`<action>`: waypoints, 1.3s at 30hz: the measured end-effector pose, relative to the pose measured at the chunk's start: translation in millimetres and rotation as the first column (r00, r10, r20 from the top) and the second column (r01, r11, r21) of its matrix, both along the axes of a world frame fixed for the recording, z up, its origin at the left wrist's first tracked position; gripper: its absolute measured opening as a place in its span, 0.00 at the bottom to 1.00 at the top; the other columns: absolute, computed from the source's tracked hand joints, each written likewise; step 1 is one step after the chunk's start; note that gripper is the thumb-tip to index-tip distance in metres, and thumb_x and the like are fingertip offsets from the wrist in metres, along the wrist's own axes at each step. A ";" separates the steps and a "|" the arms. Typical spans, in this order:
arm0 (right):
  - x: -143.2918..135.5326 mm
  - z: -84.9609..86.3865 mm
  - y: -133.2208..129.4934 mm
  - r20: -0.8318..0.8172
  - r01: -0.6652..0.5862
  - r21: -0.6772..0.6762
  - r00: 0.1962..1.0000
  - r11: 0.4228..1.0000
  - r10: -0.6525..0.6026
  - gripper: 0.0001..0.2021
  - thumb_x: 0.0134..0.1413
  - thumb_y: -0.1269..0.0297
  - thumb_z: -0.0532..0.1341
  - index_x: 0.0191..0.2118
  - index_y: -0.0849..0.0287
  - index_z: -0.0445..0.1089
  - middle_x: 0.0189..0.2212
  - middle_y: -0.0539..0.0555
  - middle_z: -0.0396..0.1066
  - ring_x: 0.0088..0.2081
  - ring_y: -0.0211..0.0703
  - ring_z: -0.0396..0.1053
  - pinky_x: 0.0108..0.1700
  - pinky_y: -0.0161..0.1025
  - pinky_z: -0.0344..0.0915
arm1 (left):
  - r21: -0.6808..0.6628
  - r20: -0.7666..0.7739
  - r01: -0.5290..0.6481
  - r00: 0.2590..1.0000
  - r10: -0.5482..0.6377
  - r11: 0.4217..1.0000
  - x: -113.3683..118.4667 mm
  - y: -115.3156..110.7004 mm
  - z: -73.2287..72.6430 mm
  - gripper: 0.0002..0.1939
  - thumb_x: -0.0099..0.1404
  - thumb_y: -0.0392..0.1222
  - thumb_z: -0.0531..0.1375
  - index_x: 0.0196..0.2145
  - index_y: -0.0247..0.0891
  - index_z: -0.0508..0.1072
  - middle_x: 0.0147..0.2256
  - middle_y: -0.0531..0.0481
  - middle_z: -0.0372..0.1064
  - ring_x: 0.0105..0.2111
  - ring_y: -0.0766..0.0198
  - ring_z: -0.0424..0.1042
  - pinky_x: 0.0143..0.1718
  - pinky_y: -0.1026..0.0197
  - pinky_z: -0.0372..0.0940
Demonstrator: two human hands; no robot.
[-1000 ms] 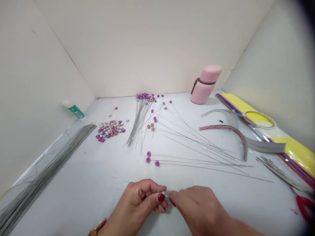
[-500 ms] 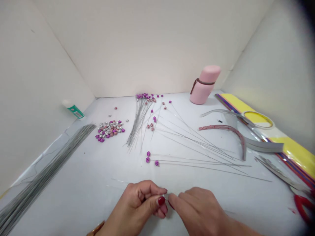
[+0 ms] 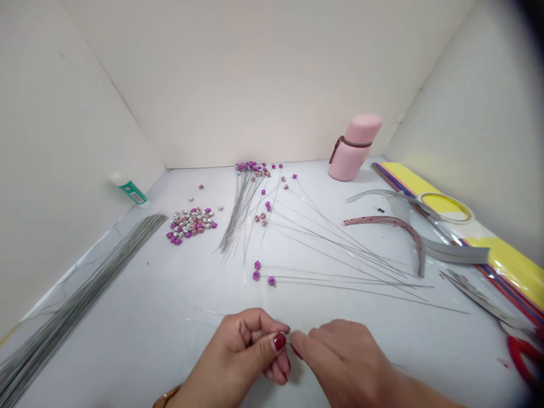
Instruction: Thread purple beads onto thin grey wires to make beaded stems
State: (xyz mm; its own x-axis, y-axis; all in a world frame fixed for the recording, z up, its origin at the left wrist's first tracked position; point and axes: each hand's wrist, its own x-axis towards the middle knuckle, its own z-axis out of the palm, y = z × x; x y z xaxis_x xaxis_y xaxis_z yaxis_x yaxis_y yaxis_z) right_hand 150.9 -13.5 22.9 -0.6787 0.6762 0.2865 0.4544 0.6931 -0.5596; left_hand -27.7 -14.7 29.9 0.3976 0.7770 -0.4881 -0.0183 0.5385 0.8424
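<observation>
In front of me, close to the near edge of the view, my left hand [image 3: 250, 351] is closed, thumb and forefinger pinched together around something tiny that the fingers hide. My right hand [image 3: 344, 354] is closed too, its fingertips almost touching the left ones. A short bit of thin wire [image 3: 289, 342] shows between the two pinches. Just beyond the hands lie purple folded paper stars [image 3: 272, 281] on long thin wires [image 3: 365, 288]. Faint thin strands [image 3: 206, 310] stick out on the table beside my left hand.
Loose stars [image 3: 193, 225] and a bundle of grey wires [image 3: 85, 294] lie left, near a glue stick [image 3: 134, 191]. Wired stars [image 3: 250, 167] are bunched at the back. A pink flask [image 3: 351, 156], paper strips [image 3: 382, 220], tape roll [image 3: 444, 206] and red-handled scissors [image 3: 521, 354] stand or lie right.
The hands have barely moved; the fingertips have shifted slightly, and the greyish bit between them shows less now. The view has shifted very slightly.
</observation>
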 end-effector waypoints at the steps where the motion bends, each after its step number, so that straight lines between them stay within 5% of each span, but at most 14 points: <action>1: 0.1 1.2 -0.6 0.045 -0.008 0.153 0.999 0.988 0.001 0.17 0.57 0.72 0.43 0.33 0.64 0.68 0.17 0.52 0.64 0.19 0.37 0.61 0.23 0.34 0.57 | -0.087 0.052 -0.023 0.998 0.028 0.996 1.5 0.6 -1.9 0.09 0.57 0.42 0.57 0.24 0.34 0.67 0.19 0.52 0.67 0.18 0.71 0.64 0.23 0.69 0.59; 4: -1.8 3.5 -0.6 0.102 -0.016 0.390 0.994 0.921 -0.026 0.17 0.55 0.76 0.43 0.33 0.65 0.68 0.16 0.52 0.64 0.18 0.37 0.59 0.21 0.35 0.56 | -0.197 0.093 -0.050 0.993 0.069 0.979 2.8 1.5 -1.9 0.09 0.57 0.42 0.57 0.24 0.33 0.68 0.19 0.52 0.67 0.18 0.73 0.63 0.22 0.71 0.58; 5: -2.8 3.8 -0.1 0.061 0.000 0.289 0.998 0.957 -0.019 0.16 0.55 0.75 0.43 0.31 0.64 0.68 0.16 0.52 0.64 0.18 0.37 0.60 0.22 0.34 0.56 | -0.160 0.073 -0.049 0.995 0.061 0.986 1.9 1.1 -0.2 0.09 0.57 0.42 0.57 0.25 0.34 0.69 0.19 0.52 0.67 0.18 0.72 0.64 0.23 0.70 0.58; 7: -4.1 4.0 1.7 -0.069 0.030 -0.183 0.997 0.983 -0.044 0.15 0.57 0.71 0.44 0.29 0.61 0.67 0.17 0.49 0.62 0.19 0.34 0.58 0.23 0.32 0.55 | 0.056 -0.021 0.004 1.000 -0.003 0.998 -1.6 -0.5 4.3 0.07 0.57 0.41 0.56 0.28 0.35 0.71 0.22 0.50 0.69 0.23 0.69 0.67 0.27 0.67 0.60; 9: -3.8 4.8 4.3 -0.161 -0.019 -0.700 0.978 0.713 -0.132 0.14 0.57 0.64 0.46 0.28 0.60 0.65 0.15 0.45 0.55 0.17 0.31 0.51 0.19 0.29 0.51 | 0.324 -0.154 0.116 0.986 -0.069 0.939 -5.9 -1.4 8.0 0.06 0.57 0.39 0.56 0.30 0.36 0.73 0.27 0.48 0.72 0.29 0.65 0.68 0.34 0.65 0.60; 11: -1.4 6.6 7.7 -0.186 -0.081 -0.910 0.957 0.406 -0.225 0.13 0.55 0.58 0.50 0.28 0.61 0.64 0.13 0.42 0.47 0.15 0.29 0.43 0.16 0.28 0.44 | 0.433 -0.222 0.156 0.973 -0.062 0.888 -9.5 -0.1 9.2 0.07 0.58 0.38 0.56 0.32 0.37 0.73 0.29 0.48 0.72 0.31 0.64 0.68 0.36 0.65 0.59; 12: 0.2 7.7 9.6 -0.188 -0.092 -0.933 0.950 0.349 -0.251 0.13 0.53 0.57 0.52 0.28 0.61 0.64 0.13 0.41 0.45 0.15 0.29 0.41 0.16 0.28 0.42 | 0.407 -0.205 0.117 0.978 -0.034 0.906 -10.5 1.6 8.9 0.07 0.59 0.39 0.55 0.32 0.38 0.73 0.27 0.49 0.72 0.29 0.65 0.68 0.34 0.66 0.60; 13: 2.0 8.6 11.4 -0.177 -0.072 -0.927 0.949 0.369 -0.261 0.13 0.52 0.56 0.53 0.27 0.61 0.64 0.13 0.41 0.45 0.16 0.29 0.42 0.17 0.28 0.42 | 0.342 -0.164 0.049 0.986 0.008 0.938 -11.1 3.7 8.3 0.07 0.59 0.39 0.55 0.32 0.37 0.72 0.25 0.50 0.71 0.27 0.67 0.68 0.32 0.67 0.60; 15: 5.3 8.5 14.6 -0.111 0.065 -0.808 0.959 0.585 -0.260 0.12 0.54 0.59 0.52 0.27 0.61 0.64 0.14 0.44 0.51 0.17 0.30 0.48 0.20 0.29 0.47 | 0.163 -0.054 -0.089 0.994 0.099 0.983 -10.9 8.5 6.4 0.07 0.60 0.41 0.54 0.31 0.36 0.70 0.22 0.52 0.69 0.24 0.70 0.66 0.28 0.69 0.60; 17: 7.6 4.9 16.9 -0.004 0.216 -0.521 0.967 0.826 -0.255 0.12 0.56 0.63 0.49 0.28 0.60 0.66 0.18 0.47 0.60 0.22 0.33 0.57 0.25 0.30 0.53 | 0.024 0.053 -0.147 0.988 0.145 0.989 -9.8 12.0 4.4 0.07 0.59 0.41 0.55 0.31 0.34 0.70 0.23 0.52 0.69 0.23 0.72 0.65 0.27 0.71 0.60; 19: 8.5 -1.2 18.5 0.098 0.268 -0.218 0.963 0.938 -0.252 0.12 0.57 0.66 0.48 0.31 0.58 0.68 0.21 0.49 0.64 0.24 0.35 0.62 0.28 0.31 0.56 | -0.060 0.140 -0.153 0.977 0.160 0.986 -8.6 13.6 2.0 0.07 0.59 0.40 0.56 0.31 0.32 0.70 0.23 0.51 0.68 0.22 0.74 0.65 0.27 0.73 0.59; 25: 8.6 -10.5 19.9 0.201 0.326 0.179 0.912 0.928 -0.359 0.14 0.58 0.67 0.45 0.34 0.56 0.68 0.30 0.53 0.66 0.21 0.31 0.62 0.22 0.28 0.56 | -0.191 0.286 -0.165 0.934 0.216 0.968 -8.4 11.8 -7.6 0.08 0.59 0.37 0.56 0.34 0.30 0.71 0.23 0.50 0.68 0.22 0.75 0.65 0.26 0.73 0.61; 32: 8.2 -8.6 10.5 0.384 0.140 0.046 0.911 0.989 -0.147 0.06 0.51 0.71 0.53 0.27 0.58 0.64 0.25 0.49 0.64 0.23 0.35 0.63 0.24 0.32 0.55 | -0.197 0.289 -0.225 0.917 0.276 0.954 -11.2 13.0 -7.5 0.07 0.58 0.37 0.57 0.35 0.32 0.71 0.24 0.50 0.68 0.23 0.74 0.66 0.27 0.73 0.62; 39: 4.9 -17.7 -3.3 0.540 -0.023 0.261 0.832 0.965 -0.127 0.10 0.35 0.80 0.53 0.25 0.58 0.59 0.21 0.51 0.63 0.19 0.40 0.60 0.18 0.35 0.46 | -0.131 0.236 -0.315 0.911 0.339 0.940 -15.7 19.3 -5.0 0.07 0.57 0.37 0.58 0.35 0.33 0.71 0.24 0.51 0.68 0.23 0.74 0.65 0.28 0.72 0.62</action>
State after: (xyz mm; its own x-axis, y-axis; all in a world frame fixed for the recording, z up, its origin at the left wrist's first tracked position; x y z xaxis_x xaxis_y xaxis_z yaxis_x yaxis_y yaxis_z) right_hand 155.9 -16.7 5.2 -0.7389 0.6727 0.0391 0.6725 0.7398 -0.0212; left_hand -43.4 4.6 24.9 0.2471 0.8432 -0.4775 -0.4110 0.5375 0.7364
